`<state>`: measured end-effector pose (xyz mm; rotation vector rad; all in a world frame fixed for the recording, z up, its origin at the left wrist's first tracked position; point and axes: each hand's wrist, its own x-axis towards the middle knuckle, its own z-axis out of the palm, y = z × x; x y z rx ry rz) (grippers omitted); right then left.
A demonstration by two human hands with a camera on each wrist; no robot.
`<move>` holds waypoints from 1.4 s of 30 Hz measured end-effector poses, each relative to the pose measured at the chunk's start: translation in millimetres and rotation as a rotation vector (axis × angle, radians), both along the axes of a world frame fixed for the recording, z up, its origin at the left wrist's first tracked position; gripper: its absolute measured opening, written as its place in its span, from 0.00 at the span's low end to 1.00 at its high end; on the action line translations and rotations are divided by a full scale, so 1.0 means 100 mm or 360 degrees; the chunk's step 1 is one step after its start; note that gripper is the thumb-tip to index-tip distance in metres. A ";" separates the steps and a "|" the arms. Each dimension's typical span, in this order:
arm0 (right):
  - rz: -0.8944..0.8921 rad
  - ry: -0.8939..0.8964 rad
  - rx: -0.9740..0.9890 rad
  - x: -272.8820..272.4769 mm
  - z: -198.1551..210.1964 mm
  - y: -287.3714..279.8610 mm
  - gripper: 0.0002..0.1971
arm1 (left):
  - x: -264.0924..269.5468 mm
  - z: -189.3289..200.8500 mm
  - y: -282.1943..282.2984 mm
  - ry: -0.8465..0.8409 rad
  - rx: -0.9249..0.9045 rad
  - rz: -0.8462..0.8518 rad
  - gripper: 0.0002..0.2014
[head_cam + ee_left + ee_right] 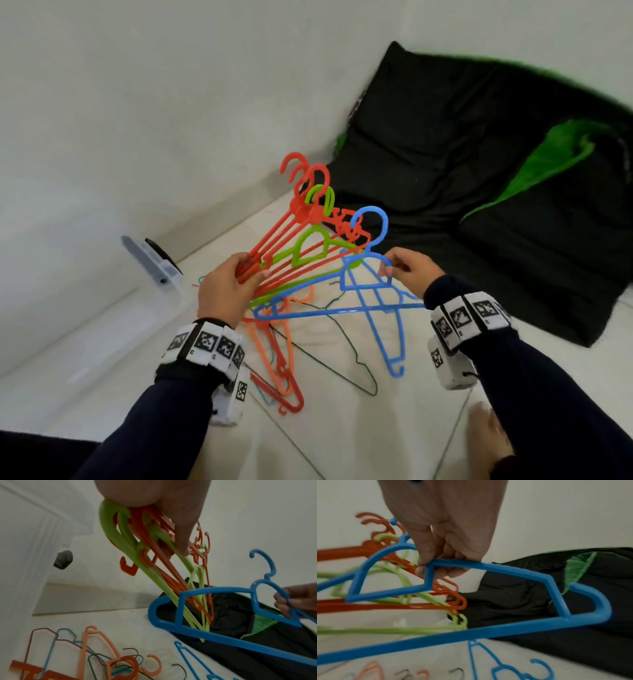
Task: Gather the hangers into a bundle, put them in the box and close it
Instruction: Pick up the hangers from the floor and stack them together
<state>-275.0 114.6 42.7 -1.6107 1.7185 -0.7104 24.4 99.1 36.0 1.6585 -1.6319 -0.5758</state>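
Seen from above, looking down at two arms in dark sleeves over a pale tiled floor [359,428].

Left hand [226,291], fingers curled tightly round a bundle of red and green plastic hangers [301,236], gripped at one end of their arms and held up off the floor, hooks pointing away toward the white wall [137,120]. In the left wrist view, same bundle [137,540] clamped between palm and fingers [181,539], its far ends fanned downward.

Right hand [407,270], fingers and thumb pinched on the shoulder of a blue plastic hanger [366,291], just below its hook, held level beside the bundle and partly overlapping its lower edge. In the right wrist view, fingertips [423,561] closed over the upper bar of that blue hanger [488,630].

Left lying on the floor beneath the hands: a second blue hanger [387,339], orange and red plastic hangers [277,363], and thin wire hangers [342,363], loosely tangled together.

To the left, against the wall, a clear plastic box [102,329] with its lid [150,260] raised, well apart from the held hangers.

Behind, to the right, a black cushion [479,205] with a green cloth [548,161] on it. Bare toes [486,435] at lower right.
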 end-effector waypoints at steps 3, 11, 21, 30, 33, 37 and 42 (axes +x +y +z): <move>0.0167 -0.0115 -0.0082 0.18 0.09 0.07 0.03 | -0.01 0.06 0.10 0.0057 0.0026 -0.0097 0.20; -0.0182 -0.0372 -0.0432 0.25 0.00 0.04 0.05 | -0.04 0.16 0.14 0.0498 0.0250 -0.0402 0.09; -0.0360 -0.0299 -0.0295 0.22 -0.17 0.08 0.14 | -0.13 0.08 0.11 0.0588 0.0456 -0.0569 0.09; -0.0451 -0.0207 -0.0321 0.27 -0.20 0.07 0.16 | -0.23 0.02 0.16 0.0559 0.0436 -0.0585 0.05; -0.0473 -0.0190 -0.0326 0.28 -0.22 0.06 0.15 | -0.24 -0.02 0.18 0.0525 0.0450 -0.0587 0.04; -0.0469 -0.0178 -0.0338 0.30 -0.23 0.08 0.14 | -0.21 -0.05 0.19 0.0483 0.0502 -0.0627 0.14; -0.0685 -0.0233 -0.0414 0.24 -0.19 0.08 0.15 | -0.08 -0.04 0.10 0.0293 0.0438 -0.0606 0.16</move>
